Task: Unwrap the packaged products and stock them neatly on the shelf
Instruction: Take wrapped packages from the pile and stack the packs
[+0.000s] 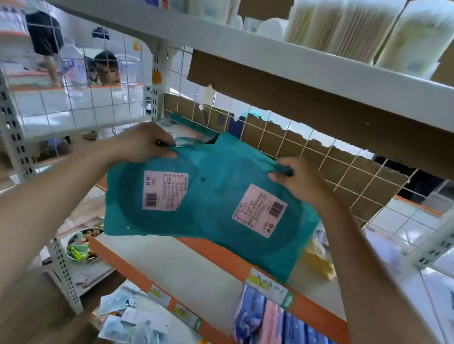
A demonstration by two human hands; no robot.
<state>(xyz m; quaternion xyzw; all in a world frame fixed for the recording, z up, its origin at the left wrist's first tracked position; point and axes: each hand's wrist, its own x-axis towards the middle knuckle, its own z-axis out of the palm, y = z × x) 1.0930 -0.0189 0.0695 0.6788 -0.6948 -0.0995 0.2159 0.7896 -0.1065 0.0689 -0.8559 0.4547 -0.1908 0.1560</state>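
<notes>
Two-handed hold, your left hand (142,143): pinches the top edge of the left teal packet (133,207).
Right teal packet (215,226): overlaps the left one; both held over the orange-edged shelf (183,264), apparently unopened.
Your right hand (299,181): pinches its top edge.
Progress: early; you have unwrapping and stocking ahead.

The single head camera is looking forward and down from close above the orange-edged shelf (212,256), facing its wire-grid back.
</notes>
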